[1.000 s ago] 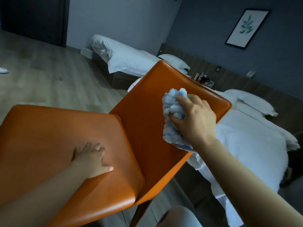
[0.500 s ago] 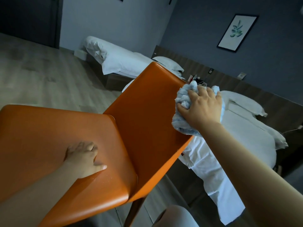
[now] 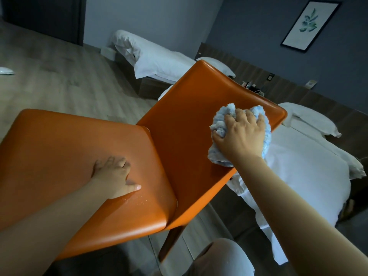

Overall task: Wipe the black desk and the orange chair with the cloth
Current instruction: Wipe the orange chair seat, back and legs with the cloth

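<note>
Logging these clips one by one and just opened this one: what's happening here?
A person is wiping the orange chair. The right hand presses a bunched light blue cloth against the backrest near its top edge, with a full grip on the cloth. The left hand rests on the seat, apparently steadying the chair. A white bed stands just behind.

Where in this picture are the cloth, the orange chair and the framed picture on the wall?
cloth [image 3: 220, 125]: head view, on the fluffy blue bunch at its left side.
chair [image 3: 185, 124]: head view, on the bare orange backrest.
framed picture [image 3: 309, 24]: head view, on the leaf print in its middle.
</note>
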A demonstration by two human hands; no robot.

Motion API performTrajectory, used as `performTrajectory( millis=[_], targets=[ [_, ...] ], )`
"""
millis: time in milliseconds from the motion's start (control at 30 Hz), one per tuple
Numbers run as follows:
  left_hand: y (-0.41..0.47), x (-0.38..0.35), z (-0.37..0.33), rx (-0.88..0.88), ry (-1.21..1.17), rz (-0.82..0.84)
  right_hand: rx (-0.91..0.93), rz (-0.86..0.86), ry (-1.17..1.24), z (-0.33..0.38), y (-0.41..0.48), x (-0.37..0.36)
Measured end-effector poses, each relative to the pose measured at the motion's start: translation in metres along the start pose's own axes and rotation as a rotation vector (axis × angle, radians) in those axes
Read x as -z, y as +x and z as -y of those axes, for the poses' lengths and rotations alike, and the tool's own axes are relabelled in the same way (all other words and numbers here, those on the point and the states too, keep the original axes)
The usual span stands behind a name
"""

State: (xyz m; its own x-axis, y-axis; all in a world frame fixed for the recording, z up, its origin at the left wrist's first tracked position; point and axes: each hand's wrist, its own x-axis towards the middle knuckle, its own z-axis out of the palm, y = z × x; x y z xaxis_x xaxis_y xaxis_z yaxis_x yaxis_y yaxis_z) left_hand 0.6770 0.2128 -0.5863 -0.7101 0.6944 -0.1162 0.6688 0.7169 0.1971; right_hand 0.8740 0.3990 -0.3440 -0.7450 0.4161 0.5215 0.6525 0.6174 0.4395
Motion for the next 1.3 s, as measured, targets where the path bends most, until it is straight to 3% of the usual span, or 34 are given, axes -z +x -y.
performTrajectory(
  millis=[133, 367, 700, 1100, 1300],
  targets=[
    [-0.015, 0.009, -0.003, 0.013, 0.031, -0.021, 0.017, 0.041, 0.014, 0.016, -0.015, -0.006],
    [-0.039, 0.04, -0.018, 0.021, 0.089, 0.084, 0.05, 0.153, 0.046, 0.049, -0.045, -0.019],
    [-0.043, 0.039, -0.017, 0.016, 0.056, 0.055, 0.112, 0.344, 0.094, 0.104, -0.092, -0.048],
    [-0.046, 0.042, -0.01, -0.033, 0.073, 0.035, 0.003, 0.262, 0.241, 0.131, -0.113, -0.065],
    [-0.052, 0.053, -0.009, -0.053, -0.028, -0.011, 0.025, 0.25, 0.358, 0.13, -0.113, -0.067]
  ],
)
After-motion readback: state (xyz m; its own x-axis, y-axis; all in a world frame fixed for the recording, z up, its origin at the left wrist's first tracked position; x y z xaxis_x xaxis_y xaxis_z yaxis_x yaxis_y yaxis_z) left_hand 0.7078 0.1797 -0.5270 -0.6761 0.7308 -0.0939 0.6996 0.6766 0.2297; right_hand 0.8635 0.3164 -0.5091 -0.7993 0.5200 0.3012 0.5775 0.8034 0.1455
